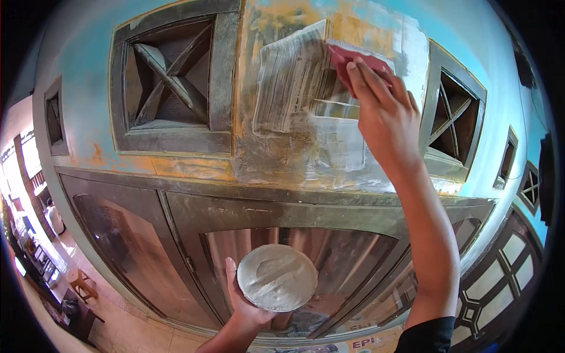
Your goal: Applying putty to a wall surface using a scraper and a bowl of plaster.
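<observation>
My right hand [385, 109] is raised to the wall and grips a dark red scraper [342, 62], its edge pressed against the surface. Fresh greyish-white filler [282, 82] lies in streaks on the patch of wall beside the scraper. Lower down, my left hand [244, 300] holds a round bowl of filler [276, 277] from below and the left side. The pale, creamy paste in the bowl shows a ridge across its top. Part of the left hand's fingers is hidden beneath the bowl.
Wooden vents with crossed slats flank the patch, one left [170, 76] and one right [453, 117]. Below run glazed wooden doors [200, 203]. A stool [82, 284] stands on the tiled floor at lower left, with a person [54, 217] farther back. Printed sheeting [359, 341] lies at the bottom.
</observation>
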`<state>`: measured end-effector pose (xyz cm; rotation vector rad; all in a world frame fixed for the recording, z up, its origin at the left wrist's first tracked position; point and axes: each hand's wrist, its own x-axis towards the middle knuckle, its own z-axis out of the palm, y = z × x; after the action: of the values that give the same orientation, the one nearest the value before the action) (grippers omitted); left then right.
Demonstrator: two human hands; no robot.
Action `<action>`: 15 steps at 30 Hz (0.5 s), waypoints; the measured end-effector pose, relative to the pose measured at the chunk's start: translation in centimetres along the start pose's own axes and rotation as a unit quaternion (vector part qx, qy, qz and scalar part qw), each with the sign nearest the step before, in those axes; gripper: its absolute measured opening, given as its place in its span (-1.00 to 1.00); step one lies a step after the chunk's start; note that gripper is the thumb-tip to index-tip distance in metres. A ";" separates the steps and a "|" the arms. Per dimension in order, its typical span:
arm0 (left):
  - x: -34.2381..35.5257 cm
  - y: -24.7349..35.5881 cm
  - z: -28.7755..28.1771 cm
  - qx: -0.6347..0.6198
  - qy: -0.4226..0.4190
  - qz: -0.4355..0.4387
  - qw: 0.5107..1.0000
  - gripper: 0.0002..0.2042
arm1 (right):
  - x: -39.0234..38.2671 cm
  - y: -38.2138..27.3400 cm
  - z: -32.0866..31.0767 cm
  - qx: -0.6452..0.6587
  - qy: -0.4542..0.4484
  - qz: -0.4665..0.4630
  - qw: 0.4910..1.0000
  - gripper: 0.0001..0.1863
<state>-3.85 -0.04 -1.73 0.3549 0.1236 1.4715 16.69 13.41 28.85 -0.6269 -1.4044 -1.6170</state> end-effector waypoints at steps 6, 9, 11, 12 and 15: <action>1.3 -0.4 3.8 -0.023 -0.034 -0.022 0.999 -0.11 | 3.7 5.3 1.8 -0.039 0.037 0.007 0.999 -0.46; 2.1 -0.4 5.4 -0.085 -0.118 -0.021 0.989 -0.11 | 4.2 6.9 2.7 -0.029 0.024 -0.017 0.999 -0.46; 2.7 -0.3 6.7 -0.102 -0.209 -0.022 0.972 -0.11 | 3.6 6.3 2.8 -0.028 0.017 -0.023 0.999 -0.47; 2.6 -0.1 8.0 -0.073 -0.194 -0.014 0.978 -0.10 | 3.1 6.0 2.5 -0.022 0.007 -0.024 0.999 -0.47; 2.5 0.4 10.2 0.002 -0.160 0.018 0.987 -0.09 | 1.0 4.9 2.1 -0.027 -0.014 -0.030 0.999 -0.46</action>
<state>-0.98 0.88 8.33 0.5948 -0.1388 1.4311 20.02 15.28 32.68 -0.6481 -1.4153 -1.7045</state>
